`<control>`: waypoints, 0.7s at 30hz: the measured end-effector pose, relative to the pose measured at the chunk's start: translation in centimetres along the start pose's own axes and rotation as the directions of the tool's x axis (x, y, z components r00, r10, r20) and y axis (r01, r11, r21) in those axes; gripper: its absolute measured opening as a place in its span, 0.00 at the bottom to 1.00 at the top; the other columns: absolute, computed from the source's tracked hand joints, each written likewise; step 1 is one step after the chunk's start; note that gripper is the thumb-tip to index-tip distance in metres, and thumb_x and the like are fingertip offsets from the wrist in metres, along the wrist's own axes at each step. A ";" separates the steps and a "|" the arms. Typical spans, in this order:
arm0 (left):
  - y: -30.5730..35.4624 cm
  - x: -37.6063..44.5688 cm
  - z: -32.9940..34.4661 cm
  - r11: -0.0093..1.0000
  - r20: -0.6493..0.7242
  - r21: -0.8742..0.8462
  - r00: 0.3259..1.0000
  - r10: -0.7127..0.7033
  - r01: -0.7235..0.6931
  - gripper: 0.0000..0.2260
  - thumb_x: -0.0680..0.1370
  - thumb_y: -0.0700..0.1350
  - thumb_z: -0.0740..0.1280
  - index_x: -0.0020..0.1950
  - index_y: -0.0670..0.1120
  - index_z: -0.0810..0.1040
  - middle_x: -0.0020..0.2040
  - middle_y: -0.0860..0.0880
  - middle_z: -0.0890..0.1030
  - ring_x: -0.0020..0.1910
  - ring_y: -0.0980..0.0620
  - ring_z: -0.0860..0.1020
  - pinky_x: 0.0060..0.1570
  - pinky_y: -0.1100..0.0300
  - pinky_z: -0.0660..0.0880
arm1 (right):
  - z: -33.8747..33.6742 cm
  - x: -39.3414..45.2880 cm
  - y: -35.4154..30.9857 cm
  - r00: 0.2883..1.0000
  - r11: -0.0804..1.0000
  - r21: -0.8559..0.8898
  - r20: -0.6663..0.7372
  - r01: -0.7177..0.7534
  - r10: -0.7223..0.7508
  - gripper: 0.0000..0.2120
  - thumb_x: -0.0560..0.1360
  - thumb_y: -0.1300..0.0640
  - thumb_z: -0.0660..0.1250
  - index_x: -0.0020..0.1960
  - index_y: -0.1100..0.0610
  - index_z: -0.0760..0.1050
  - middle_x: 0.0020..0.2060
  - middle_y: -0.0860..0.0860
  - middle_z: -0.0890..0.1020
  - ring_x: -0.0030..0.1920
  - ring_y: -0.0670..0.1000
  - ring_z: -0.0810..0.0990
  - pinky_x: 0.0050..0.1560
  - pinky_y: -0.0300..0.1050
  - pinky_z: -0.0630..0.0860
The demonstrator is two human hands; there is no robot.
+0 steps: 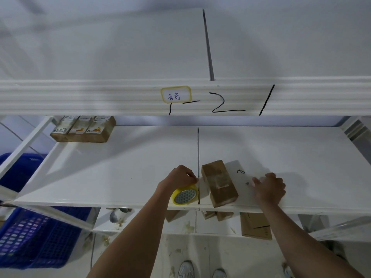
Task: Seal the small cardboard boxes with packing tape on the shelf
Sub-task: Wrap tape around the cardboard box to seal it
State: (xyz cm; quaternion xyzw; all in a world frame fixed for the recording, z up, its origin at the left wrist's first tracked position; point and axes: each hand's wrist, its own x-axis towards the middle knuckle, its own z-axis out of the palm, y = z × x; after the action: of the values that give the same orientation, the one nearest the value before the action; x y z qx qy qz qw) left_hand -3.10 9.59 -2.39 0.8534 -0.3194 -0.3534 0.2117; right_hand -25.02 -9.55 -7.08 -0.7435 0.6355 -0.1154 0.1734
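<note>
The left hand (179,178) grips the yellow tape roll (185,194) on the shelf (120,177). Between both hands lies a taped cardboard box (219,183). The right hand (270,187) rests curled on the shelf, holding nothing visible.

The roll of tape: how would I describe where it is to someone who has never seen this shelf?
Find the white shelf marked "2" on its upper beam. At its front edge, left of the dark seam, the left hand holds the roll of tape. It is the only round, yellow-rimmed thing there; the brown cardboard box just right of the seam is rectangular.
</note>
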 end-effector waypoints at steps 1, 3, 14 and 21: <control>0.0 0.0 0.0 1.000 -0.001 0.006 1.000 0.007 -0.007 0.09 0.80 0.50 0.67 0.56 0.49 0.85 0.50 0.52 0.80 0.45 0.52 0.79 0.43 0.63 0.75 | -0.6 -0.4 -1.4 0.996 0.996 0.039 -0.023 0.086 -0.085 0.19 0.75 0.51 0.73 0.60 0.62 0.77 0.54 0.63 0.79 0.56 0.64 0.77 0.53 0.56 0.74; -0.1 0.0 -0.1 1.000 -0.006 0.016 1.000 0.019 -0.019 0.08 0.80 0.48 0.67 0.55 0.50 0.85 0.50 0.52 0.80 0.45 0.52 0.78 0.43 0.63 0.76 | -1.3 -1.7 -4.9 0.921 0.903 0.220 0.046 0.368 -0.386 0.13 0.76 0.57 0.72 0.59 0.59 0.78 0.53 0.57 0.81 0.55 0.59 0.79 0.54 0.52 0.76; -0.2 0.4 -0.7 0.999 -0.004 0.041 1.000 0.015 -0.015 0.07 0.77 0.51 0.72 0.52 0.51 0.86 0.46 0.51 0.78 0.46 0.51 0.76 0.46 0.60 0.74 | -1.6 -4.9 -14.7 0.401 0.720 0.113 0.767 0.685 -0.501 0.15 0.80 0.62 0.64 0.62 0.47 0.80 0.60 0.50 0.80 0.52 0.51 0.76 0.50 0.40 0.72; -0.2 0.6 -0.9 0.995 0.012 0.081 0.999 0.051 -0.051 0.07 0.77 0.52 0.72 0.52 0.52 0.85 0.47 0.52 0.80 0.46 0.52 0.77 0.45 0.61 0.73 | -1.3 -4.3 -14.5 0.438 0.798 0.162 0.764 0.580 -0.474 0.09 0.78 0.55 0.71 0.58 0.51 0.83 0.54 0.48 0.82 0.53 0.51 0.78 0.50 0.42 0.74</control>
State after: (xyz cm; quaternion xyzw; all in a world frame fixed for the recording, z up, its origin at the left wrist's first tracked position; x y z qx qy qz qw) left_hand -2.00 9.44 -2.17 0.8511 -0.3562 -0.3388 0.1842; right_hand -13.10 -3.52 0.16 -0.8869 0.2385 0.2069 0.3372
